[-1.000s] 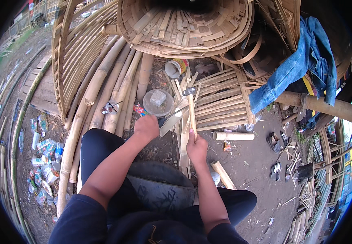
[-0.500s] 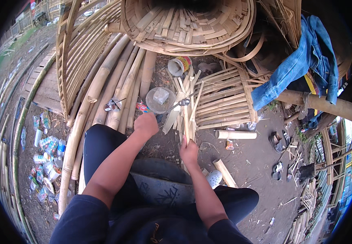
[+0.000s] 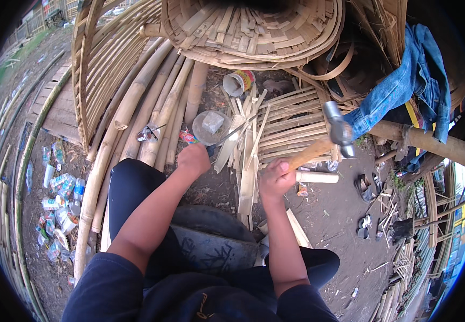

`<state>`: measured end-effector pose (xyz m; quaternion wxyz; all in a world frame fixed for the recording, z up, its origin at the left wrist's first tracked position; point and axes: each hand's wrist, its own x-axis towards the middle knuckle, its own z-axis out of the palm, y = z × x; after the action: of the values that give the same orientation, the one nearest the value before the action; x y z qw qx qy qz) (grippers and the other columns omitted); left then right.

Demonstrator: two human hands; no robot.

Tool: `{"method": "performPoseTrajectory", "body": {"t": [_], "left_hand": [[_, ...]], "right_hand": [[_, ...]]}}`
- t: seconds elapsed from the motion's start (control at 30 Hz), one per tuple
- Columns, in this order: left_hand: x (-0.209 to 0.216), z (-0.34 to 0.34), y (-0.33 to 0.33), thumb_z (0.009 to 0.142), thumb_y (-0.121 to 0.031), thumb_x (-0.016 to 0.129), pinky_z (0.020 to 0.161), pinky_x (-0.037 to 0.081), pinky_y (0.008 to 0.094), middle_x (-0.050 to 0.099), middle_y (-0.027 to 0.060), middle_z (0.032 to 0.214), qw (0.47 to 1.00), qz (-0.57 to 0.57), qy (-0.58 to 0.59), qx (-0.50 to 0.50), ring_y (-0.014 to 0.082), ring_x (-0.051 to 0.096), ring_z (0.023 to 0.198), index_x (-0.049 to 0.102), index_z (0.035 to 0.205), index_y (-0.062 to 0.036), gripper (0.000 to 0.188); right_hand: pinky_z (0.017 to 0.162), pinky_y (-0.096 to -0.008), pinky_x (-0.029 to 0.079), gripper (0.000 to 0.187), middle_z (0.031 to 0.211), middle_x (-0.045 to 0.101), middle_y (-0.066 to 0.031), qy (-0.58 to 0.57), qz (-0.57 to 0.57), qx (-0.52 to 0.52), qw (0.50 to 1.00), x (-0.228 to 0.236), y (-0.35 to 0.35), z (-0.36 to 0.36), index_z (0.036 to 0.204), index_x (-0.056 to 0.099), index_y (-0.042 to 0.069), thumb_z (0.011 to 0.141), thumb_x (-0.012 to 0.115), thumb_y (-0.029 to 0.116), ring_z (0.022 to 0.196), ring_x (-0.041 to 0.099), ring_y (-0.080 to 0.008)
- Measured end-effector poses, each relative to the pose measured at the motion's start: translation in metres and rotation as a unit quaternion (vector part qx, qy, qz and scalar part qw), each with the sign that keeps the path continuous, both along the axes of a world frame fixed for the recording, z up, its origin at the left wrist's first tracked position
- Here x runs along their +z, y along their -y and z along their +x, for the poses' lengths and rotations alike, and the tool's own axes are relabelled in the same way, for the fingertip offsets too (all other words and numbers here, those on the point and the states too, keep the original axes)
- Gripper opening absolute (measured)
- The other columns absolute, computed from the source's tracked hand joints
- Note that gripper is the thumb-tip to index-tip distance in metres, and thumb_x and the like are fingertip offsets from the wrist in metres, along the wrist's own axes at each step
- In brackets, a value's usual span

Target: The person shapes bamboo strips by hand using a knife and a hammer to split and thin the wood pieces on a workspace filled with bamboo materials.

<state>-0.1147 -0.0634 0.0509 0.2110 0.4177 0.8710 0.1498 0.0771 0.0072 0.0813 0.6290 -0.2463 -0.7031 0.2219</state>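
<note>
My right hand [image 3: 276,180] grips the wooden handle of a ball-peen hammer [image 3: 311,153], its metal head tilted up to the right above a slatted bamboo panel [image 3: 291,134]. Closed in a fist, my left hand [image 3: 193,161] holds a thin dark metal rod [image 3: 235,130] with a dark blue end by the fist. The rod slants up to the right across a pile of split bamboo strips [image 3: 247,185]; whether its tip is pointed I cannot tell. Beyond my left hand lies a round translucent lid or dish [image 3: 223,124] with a whitish block [image 3: 211,123] on it.
A large woven bamboo basket [image 3: 254,53] stands ahead. Bamboo poles [image 3: 136,110] lie to the left, beside scattered plastic litter [image 3: 63,198]. A denim jacket [image 3: 385,99] hangs at right over a thick bamboo pole [image 3: 420,138]. A tipped tin [image 3: 234,84] lies near the basket.
My right hand has lifted the hammer off the bamboo strips and swung it up to the right. The left hand stays nearly in place with the rod.
</note>
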Motion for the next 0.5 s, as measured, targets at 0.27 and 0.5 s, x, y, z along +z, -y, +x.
{"method": "performPoseTrajectory", "body": {"t": [0.27,0.5], "left_hand": [[-0.018,-0.012,0.001,0.077,-0.014,0.059,0.085,0.053,0.0404,0.066,0.0225,0.100,0.999,0.022,-0.039,-0.007,0.0338,0.066,0.097,0.064,0.097,0.0012,0.026],[-0.016,-0.040,0.009,0.075,-0.012,0.059,0.086,0.052,0.0408,0.066,0.0224,0.101,0.999,0.000,-0.043,0.003,0.0339,0.065,0.098,0.064,0.097,0.0007,0.026]], "right_hand": [[0.057,-0.0477,0.046,0.044,0.064,0.057,-0.0284,0.393,-0.237,-0.060,0.886,-0.067,0.017,0.024,0.074,0.061,-0.006,0.094,0.054,0.033,0.062,0.059,-0.0445],[0.045,-0.0326,0.033,0.037,0.050,0.043,-0.0078,0.165,-0.014,-0.081,0.983,0.128,-0.006,0.007,0.070,0.049,-0.001,0.095,0.055,0.024,0.045,0.040,-0.0162]]}}
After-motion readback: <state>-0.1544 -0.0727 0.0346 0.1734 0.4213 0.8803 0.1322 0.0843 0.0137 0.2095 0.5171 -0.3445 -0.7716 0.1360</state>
